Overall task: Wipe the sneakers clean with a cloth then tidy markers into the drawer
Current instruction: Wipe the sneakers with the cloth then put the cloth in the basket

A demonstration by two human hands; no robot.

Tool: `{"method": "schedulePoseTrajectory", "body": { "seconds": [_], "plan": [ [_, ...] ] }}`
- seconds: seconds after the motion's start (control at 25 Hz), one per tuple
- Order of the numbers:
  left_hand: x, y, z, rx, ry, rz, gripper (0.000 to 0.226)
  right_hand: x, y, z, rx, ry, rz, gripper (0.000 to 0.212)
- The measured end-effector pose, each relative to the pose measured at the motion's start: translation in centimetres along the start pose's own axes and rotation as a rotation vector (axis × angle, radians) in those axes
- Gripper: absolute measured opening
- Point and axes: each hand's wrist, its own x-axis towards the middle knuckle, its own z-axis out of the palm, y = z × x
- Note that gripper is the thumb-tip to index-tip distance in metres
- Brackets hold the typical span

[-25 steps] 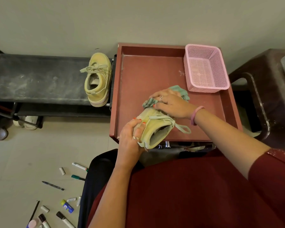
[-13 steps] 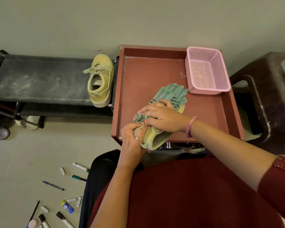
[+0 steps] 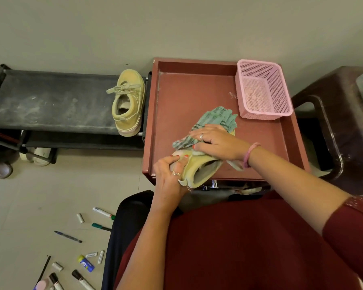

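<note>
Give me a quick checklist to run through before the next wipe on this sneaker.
1. Sneaker steadied: ok, left hand grips its heel end over the tray's front edge.
2. Cloth on the shoe: ok, right hand presses it against the upper.
3. Room to wipe: ok, basket sits apart in the tray's far right corner.
4. Lace out of the way: cannot tell, it trails under the right wrist.
5. Second sneaker cleaned: cannot tell, it sits on the black rack.
6. Markers tidied: not ok, scattered on the floor.
</note>
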Motion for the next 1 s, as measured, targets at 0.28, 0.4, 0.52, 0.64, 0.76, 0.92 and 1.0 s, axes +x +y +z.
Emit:
{"method": "schedulePoseTrajectory", "body": {
  "seconds": [0.28,0.4,0.52,0.64,0.76,0.92,1.0],
  "plan": [
    [-0.2,-0.4,0.7,-0.093,-0.009,-0.204,0.086,1.5,3.7,1.3,0.209,0.309,0.355,0.026],
    [-0.3,-0.5,1.0,-0.226,-0.018,-0.368,0.070,0.9,4.6,2.9,0.399,0.448,0.430,0.037],
    [-0.3,-0.3,1.2,-0.283,-0.046,-0.488,0.062,-0.2,4.3,5.4,0.588,0.595,0.426,0.044],
    [-0.2,0.2,0.8,-0.337,-0.054,-0.534,0.064,-0.1,3.2,7.4,0.798,0.772,0.528,0.047],
    [-0.1,0.6,0.6,-0.334,-0.043,-0.564,0.061,0.4,1.9,8.2,1.146,0.924,0.657,0.055],
    [0.0,1.4,0.5,-0.299,-0.015,-0.561,0.063,-0.7,0.0,7.9,1.426,1.034,0.691,0.027],
    [0.1,1.8,0.3,-0.347,-0.012,-0.512,0.063,-1.6,-0.8,8.0,1.616,1.015,0.652,0.025]
  ]
}}
